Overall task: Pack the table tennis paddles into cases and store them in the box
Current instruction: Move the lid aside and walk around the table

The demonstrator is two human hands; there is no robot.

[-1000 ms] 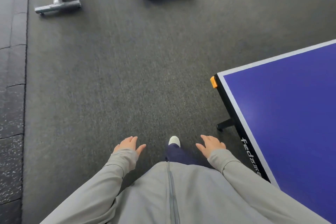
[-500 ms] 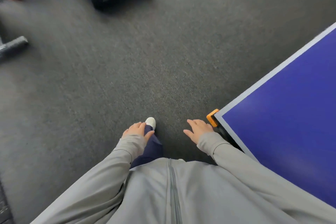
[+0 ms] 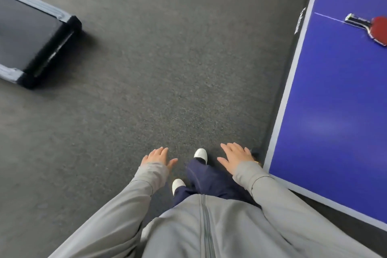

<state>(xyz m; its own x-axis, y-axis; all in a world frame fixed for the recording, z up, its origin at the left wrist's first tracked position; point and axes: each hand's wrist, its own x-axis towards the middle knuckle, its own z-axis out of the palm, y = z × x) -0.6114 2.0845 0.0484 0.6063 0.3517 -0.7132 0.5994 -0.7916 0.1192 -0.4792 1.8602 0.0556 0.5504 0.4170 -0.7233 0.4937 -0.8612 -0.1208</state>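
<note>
A red table tennis paddle (image 3: pixel 374 28) with a dark handle lies on the blue table tennis table (image 3: pixel 335 100) at the upper right, partly cut off by the frame edge. My left hand (image 3: pixel 157 158) hangs in front of me over the floor, fingers straight and holding nothing. My right hand (image 3: pixel 235 157) is spread flat and empty just left of the table's near corner. No case or box is in view.
Dark grey rubber flooring fills the middle. A black treadmill deck (image 3: pixel 35 42) with grey side rails lies on the floor at the left. My two white shoes (image 3: pixel 200 155) and navy trousers show between my hands.
The view has swung right and moved along the table's edge: the treadmill slid to the left, and the red paddle on the table came into sight. Both hands stay empty.
</note>
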